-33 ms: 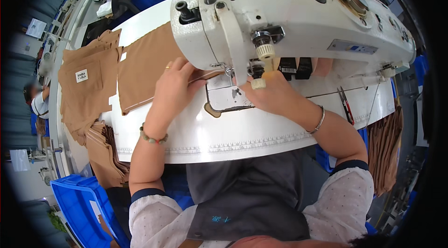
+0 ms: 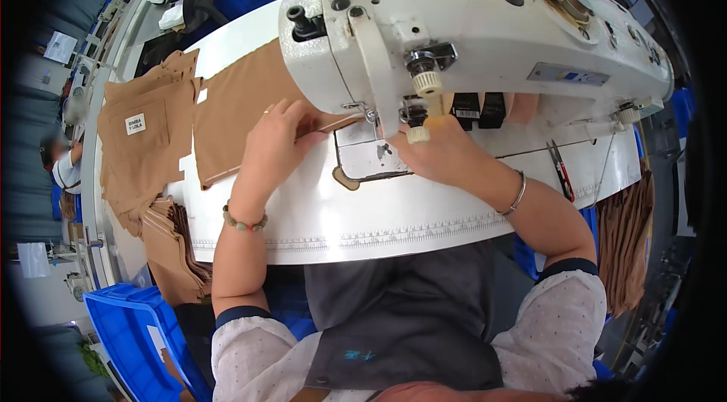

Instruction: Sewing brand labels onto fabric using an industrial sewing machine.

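At the sewing machine's needle (image 2: 372, 122), a brown fabric panel (image 2: 238, 107) lies with a pale strip along its near edge. My left hand (image 2: 276, 146) grips that edge with curled fingers, just left of the needle. My right hand (image 2: 435, 148) is right of the presser foot, over the metal plate (image 2: 363, 160); machine knobs and parts hide its fingertips. A stack of brown pieces (image 2: 159, 156) with a white label lies at the left.
Scissors (image 2: 560, 171) and black packs (image 2: 469, 110) lie on the white table (image 2: 379, 228). Blue bins (image 2: 129, 326) stand lower left and behind. Brown folded pieces (image 2: 170, 250) overhang the left edge; more hang right (image 2: 625, 243). A co-worker (image 2: 64, 167) is at far left.
My left hand has shifted slightly left, and the fabric panel's near edge has moved a little with it. My right hand looks almost unchanged.
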Demonstrator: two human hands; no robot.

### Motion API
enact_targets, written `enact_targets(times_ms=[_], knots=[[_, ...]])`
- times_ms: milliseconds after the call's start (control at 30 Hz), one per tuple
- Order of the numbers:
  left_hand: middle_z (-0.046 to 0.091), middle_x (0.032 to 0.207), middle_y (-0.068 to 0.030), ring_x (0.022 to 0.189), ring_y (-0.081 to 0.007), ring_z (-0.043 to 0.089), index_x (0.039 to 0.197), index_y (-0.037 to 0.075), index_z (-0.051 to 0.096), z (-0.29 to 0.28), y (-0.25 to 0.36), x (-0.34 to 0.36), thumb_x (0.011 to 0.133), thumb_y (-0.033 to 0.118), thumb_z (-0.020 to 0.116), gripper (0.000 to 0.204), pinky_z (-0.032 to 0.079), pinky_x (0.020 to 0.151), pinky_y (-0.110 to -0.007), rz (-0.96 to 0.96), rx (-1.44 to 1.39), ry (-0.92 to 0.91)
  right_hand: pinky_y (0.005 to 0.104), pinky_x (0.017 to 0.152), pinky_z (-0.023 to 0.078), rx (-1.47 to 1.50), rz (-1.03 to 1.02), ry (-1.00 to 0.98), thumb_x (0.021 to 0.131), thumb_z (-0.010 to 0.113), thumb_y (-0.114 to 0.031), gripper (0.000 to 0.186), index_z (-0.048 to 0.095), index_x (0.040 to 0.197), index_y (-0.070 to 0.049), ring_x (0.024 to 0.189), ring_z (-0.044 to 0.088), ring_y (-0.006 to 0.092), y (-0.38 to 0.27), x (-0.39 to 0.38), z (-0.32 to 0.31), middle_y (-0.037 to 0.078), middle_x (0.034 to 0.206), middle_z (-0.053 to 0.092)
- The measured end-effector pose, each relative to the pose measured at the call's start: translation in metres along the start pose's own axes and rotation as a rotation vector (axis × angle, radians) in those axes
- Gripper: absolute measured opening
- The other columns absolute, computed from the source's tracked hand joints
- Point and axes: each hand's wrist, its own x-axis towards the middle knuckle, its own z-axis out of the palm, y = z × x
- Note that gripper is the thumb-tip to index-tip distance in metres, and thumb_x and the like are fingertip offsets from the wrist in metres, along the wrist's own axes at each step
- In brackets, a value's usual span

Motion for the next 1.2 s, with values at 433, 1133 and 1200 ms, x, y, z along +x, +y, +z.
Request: enact_targets(times_ms=[433, 1133, 1200], knots=[[0.056, 0.072, -0.0081, 0.063, -0.0180, 0.051, 0.079, -0.002, 0.059, -0.051, 0.034, -0.094, 0.081, 0.006, 0.081, 0.023, 0.043, 0.060, -0.030, -0.172, -0.150, 0.141, 0.0352, 0.062, 0.053, 0.268, 0.129, -0.122, 0.088, 0.073, -0.030, 0.038, 0.070, 0.115, -0.003, 0.073, 0.067, 0.0240, -0.070, -0.005, -0.032, 0.007, 0.094, 0.069], [0.048, 0.084, 0.0080, 0.078, -0.0020, 0.040, 0.089, 0.012, 0.052, -0.019, 0.034, -0.131, 0.108, 0.027, 0.052, 0.025, 0.036, 0.072, -0.018, -0.457, -1.209, 0.297, 0.0260, 0.061, 0.049, 1.254, 0.676, -0.042, 0.092, 0.070, -0.011, 0.032, 0.064, 0.121, 0.002, 0.070, 0.058, 0.0054, -0.128, -0.006, -0.008, 0.006, 0.086, 0.071], [0.049, 0.080, 0.0071, 0.074, -0.0036, 0.041, 0.084, 0.010, 0.053, -0.048, 0.020, -0.140, 0.107, 0.028, 0.054, 0.029, 0.036, 0.068, -0.019, -0.328, -0.934, 0.357, 0.0272, 0.064, 0.053, 1.155, 0.651, 0.089, 0.091, 0.060, 0.001, 0.040, 0.063, 0.131, -0.001, 0.073, 0.065, 0.0104, -0.111, -0.017, -0.018, 0.003, 0.091, 0.071]])
